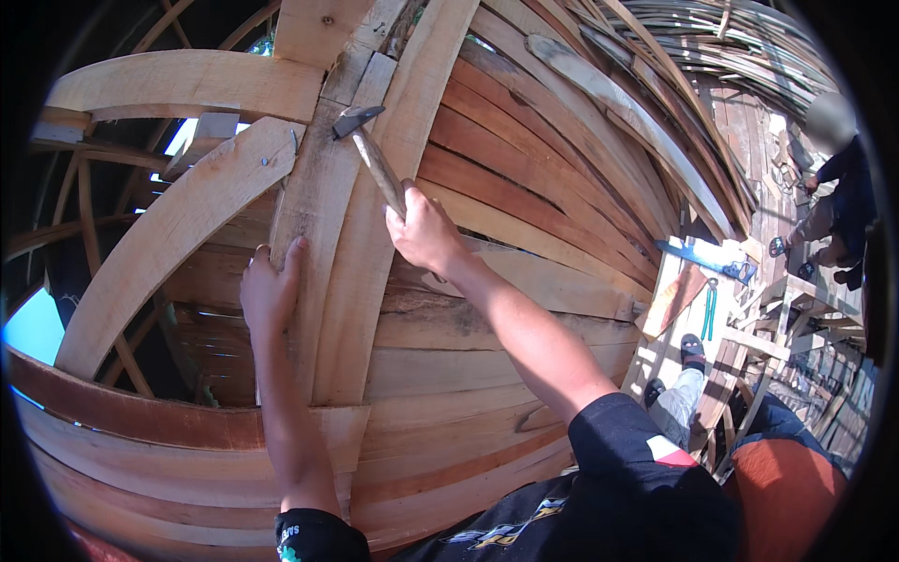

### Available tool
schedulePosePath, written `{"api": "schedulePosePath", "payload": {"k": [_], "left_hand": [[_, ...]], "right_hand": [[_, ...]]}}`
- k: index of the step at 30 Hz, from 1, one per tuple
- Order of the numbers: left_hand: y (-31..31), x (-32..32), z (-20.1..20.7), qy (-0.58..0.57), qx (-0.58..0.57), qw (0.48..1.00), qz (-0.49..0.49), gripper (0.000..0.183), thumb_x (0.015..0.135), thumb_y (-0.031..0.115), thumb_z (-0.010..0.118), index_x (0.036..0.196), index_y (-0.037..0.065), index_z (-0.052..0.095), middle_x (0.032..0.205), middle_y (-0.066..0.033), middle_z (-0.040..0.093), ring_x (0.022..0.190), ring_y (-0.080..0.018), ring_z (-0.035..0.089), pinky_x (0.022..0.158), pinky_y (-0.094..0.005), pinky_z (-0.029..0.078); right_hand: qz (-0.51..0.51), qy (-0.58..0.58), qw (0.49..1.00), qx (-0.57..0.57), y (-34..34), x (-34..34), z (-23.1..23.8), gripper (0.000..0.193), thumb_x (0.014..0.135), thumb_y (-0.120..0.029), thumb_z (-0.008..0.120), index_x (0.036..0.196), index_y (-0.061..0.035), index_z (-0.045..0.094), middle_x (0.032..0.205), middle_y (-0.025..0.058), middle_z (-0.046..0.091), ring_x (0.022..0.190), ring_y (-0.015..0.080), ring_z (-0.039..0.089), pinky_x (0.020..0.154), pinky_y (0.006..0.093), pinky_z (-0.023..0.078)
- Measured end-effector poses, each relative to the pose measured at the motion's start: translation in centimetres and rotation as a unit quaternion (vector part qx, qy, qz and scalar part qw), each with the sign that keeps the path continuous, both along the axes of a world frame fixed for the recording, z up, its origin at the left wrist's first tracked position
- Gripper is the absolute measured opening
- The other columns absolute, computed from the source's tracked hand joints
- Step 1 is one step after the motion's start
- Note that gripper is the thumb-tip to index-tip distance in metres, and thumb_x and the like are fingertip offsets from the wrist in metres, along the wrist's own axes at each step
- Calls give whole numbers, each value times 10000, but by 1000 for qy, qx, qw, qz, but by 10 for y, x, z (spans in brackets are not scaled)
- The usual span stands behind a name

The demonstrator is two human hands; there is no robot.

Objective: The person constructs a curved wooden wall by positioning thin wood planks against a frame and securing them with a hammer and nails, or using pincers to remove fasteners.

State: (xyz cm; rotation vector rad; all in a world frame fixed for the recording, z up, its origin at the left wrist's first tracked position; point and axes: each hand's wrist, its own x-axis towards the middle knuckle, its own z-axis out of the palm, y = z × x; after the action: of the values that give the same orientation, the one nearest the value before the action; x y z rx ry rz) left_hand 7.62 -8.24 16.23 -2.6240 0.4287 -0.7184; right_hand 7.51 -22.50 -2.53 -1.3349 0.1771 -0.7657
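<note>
My right hand (423, 229) is closed around the wooden handle of a hammer (376, 169). The hammer's dark metal head is over the upper part of an upright wooden beam (323, 192), near the end of a curved wooden rib (192, 220). Whether the head touches the wood I cannot tell. Lower on the same beam, my left hand (269, 290) grips its left edge, thumb on the face and fingers curled at the side. Two nails stick out of the rib's end, one a bent-looking nail (294, 142) beside the beam, the other a nail (264, 161) farther left.
Long curved planks (524, 159) line the wall right of the beam. A handsaw (707, 259) and green-handled pliers (710, 309) lie on boards at the right. Another person (838, 206) is at the far right, with stacked timber strips (749, 47) behind. Openings gape between the ribs at left.
</note>
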Motion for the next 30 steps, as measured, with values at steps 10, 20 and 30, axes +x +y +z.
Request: {"api": "schedulePosePath", "payload": {"k": [10, 20, 30], "left_hand": [[1, -1, -1, 21, -30, 999, -22, 875, 827, 666, 509, 1251, -99, 515, 1174, -315, 576, 1143, -424, 539, 963, -474, 420], [6, 3, 12, 95, -29, 995, 2, 856, 824, 626, 549, 1280, -96, 482, 1185, -303, 577, 1154, -420, 531, 968, -465, 413], [-35, 28, 23, 336, -218, 910, -108, 770, 862, 451, 628, 1377, -59, 369, 1281, -186, 540, 1177, -248, 517, 998, -350, 385]], "right_hand": [[23, 300, 944, 136, -45, -123, -234, 226, 872, -212, 600, 909, -5, 518, 649, 143, 592, 505, 246, 603, 460, 384, 471], [-112, 684, 565, 448, 44, -552, -602, 167, 779, -2, 501, 909, 88, 554, 649, 181, 542, 487, 270, 519, 424, 386, 421], [-56, 731, 576, 361, 44, -583, -574, 376, 765, -49, 517, 1113, 91, 498, 865, 253, 594, 754, 355, 591, 657, 411, 478]]}}
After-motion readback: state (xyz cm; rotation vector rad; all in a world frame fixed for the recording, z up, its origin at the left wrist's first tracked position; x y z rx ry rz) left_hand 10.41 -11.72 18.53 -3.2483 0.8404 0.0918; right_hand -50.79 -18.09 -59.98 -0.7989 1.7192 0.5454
